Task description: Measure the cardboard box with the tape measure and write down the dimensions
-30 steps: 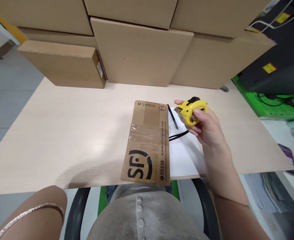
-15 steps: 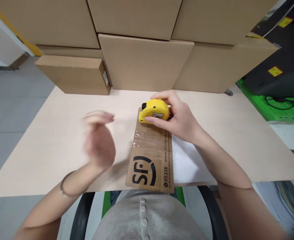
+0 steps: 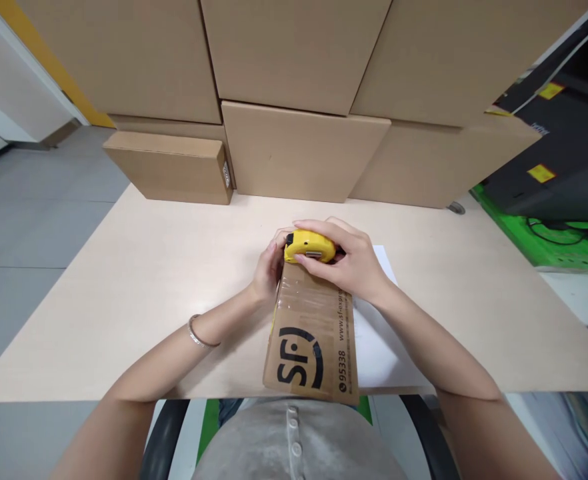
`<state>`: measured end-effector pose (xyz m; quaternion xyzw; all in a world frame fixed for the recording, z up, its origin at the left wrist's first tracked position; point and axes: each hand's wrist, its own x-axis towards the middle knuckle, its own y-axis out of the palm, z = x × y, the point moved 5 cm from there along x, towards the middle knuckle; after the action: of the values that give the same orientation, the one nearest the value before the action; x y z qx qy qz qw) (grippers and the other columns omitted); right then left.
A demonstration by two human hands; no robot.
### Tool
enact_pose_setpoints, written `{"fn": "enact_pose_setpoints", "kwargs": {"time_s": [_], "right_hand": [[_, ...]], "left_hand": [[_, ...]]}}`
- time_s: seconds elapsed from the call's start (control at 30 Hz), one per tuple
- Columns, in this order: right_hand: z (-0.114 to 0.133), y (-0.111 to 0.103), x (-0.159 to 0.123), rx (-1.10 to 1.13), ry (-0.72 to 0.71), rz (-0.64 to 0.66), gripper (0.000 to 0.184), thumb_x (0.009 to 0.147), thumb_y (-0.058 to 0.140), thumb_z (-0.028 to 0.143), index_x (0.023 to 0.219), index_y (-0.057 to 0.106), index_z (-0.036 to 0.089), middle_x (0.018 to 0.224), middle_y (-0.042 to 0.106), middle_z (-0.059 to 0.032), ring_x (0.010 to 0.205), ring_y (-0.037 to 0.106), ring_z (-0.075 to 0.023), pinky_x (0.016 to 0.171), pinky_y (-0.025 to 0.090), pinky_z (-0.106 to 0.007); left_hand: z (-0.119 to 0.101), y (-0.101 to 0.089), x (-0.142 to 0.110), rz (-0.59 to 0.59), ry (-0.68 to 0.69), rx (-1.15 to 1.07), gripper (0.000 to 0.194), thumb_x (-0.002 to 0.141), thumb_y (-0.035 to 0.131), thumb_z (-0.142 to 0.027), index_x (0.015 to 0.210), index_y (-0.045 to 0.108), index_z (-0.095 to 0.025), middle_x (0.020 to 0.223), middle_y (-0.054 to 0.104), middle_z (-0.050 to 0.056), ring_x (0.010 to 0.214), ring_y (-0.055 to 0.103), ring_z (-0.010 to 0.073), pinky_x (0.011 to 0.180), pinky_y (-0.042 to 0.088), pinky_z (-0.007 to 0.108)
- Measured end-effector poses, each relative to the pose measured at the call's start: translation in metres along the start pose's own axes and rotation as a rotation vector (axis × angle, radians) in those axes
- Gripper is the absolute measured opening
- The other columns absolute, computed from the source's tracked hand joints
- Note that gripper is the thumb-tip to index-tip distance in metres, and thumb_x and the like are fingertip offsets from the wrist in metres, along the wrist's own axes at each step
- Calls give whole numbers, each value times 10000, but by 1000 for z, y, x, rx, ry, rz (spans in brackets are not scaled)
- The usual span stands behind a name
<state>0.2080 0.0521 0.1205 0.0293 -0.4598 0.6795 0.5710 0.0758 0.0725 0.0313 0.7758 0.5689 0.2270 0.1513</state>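
A yellow tape measure [image 3: 310, 247] is gripped in my right hand [image 3: 357, 263], its black-tipped end facing left. It sits over the far end of a flat brown SF Express cardboard box [image 3: 309, 340]. My left hand [image 3: 269, 267] has its fingers curled at the box's far left corner, against the front of the tape measure. What its fingertips pinch is hidden. A thin yellow sliver shows along the box's left edge. White paper [image 3: 379, 347] lies partly under the box and my right forearm.
Large cardboard boxes [image 3: 304, 153] form a wall along the back of the table [image 3: 174, 267]. A smaller carton [image 3: 174, 167] stands at back left. Beyond the right edge are black equipment [image 3: 569, 153] and cables on a green surface. The SF box overhangs the front edge.
My right hand has brought the tape measure left, from above the paper to the box's far end. My left hand has come in from the left to meet it.
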Motion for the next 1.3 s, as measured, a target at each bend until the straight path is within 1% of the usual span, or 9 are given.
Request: {"fn": "enact_pose_setpoints", "kwargs": {"time_s": [0.17,0.33,0.47,0.77,0.9,1.03,1.13,1.2,1.3], "right_hand": [[1,-25,-16,6,1,38,397,902,791,228,1290,739,295,1110,779,-51,887,714,-192,780,567,-331],[-14,-72,-47,-78,100,37,395,892,822,278,1277,743,323,1082,780,-61,849,690,-218,729,559,-376],[-29,-87,-63,-81,165,1,396,881,827,281,1267,745,320,1119,778,-72,850,693,-225,707,555,-387],[-26,-83,-65,-98,141,-22,386,879,834,291,1254,745,306,1056,776,-64,790,679,-209,674,539,-367],[-13,-81,-55,-105,159,-3,473,866,847,373,1309,702,292,1132,772,-85,830,712,-226,694,562,-372],[4,-44,-26,-200,142,140,475,886,811,449,1296,671,253,1101,758,-81,862,724,-255,703,560,-373],[13,-10,-8,-268,103,229,341,928,750,439,1189,678,232,1111,738,-87,868,722,-273,685,540,-374],[15,-2,-4,-217,92,197,333,939,734,448,1181,655,234,1168,723,-97,912,720,-274,711,548,-379],[1,-19,-14,-23,210,-41,381,878,795,522,1082,611,257,1072,723,-65,896,702,-242,721,560,-365]], "left_hand": [[-2,-9,4,58,142,167,308,877,600,-550,924,677,-255,1155,639,81,1267,544,344,1215,356,535],[-1,-12,5,100,189,238,262,897,565,-501,961,694,-283,1197,611,82,1300,502,361,1218,337,574],[1,-12,6,107,200,269,257,897,553,-508,969,686,-300,1192,618,83,1279,507,372,1206,344,608],[-1,-13,5,82,214,291,257,903,565,-494,1015,703,-310,1205,628,85,1262,523,352,1169,396,579],[1,-14,3,33,163,148,452,870,604,-447,1309,634,-343,1237,661,57,1208,576,309,1112,445,521],[3,-9,3,-3,108,50,739,812,659,-456,1521,477,-352,1206,686,41,1178,633,296,1122,445,498],[0,-7,6,-30,69,35,760,847,634,-550,1554,472,-323,1185,705,59,1173,660,314,1125,458,521],[-8,-12,5,-58,99,106,734,892,564,-676,1533,519,-320,1229,713,75,1231,650,321,1143,453,520],[-33,-27,-13,-96,320,337,771,898,436,-833,1466,604,-339,1346,698,82,1376,574,326,1203,402,510]]}}
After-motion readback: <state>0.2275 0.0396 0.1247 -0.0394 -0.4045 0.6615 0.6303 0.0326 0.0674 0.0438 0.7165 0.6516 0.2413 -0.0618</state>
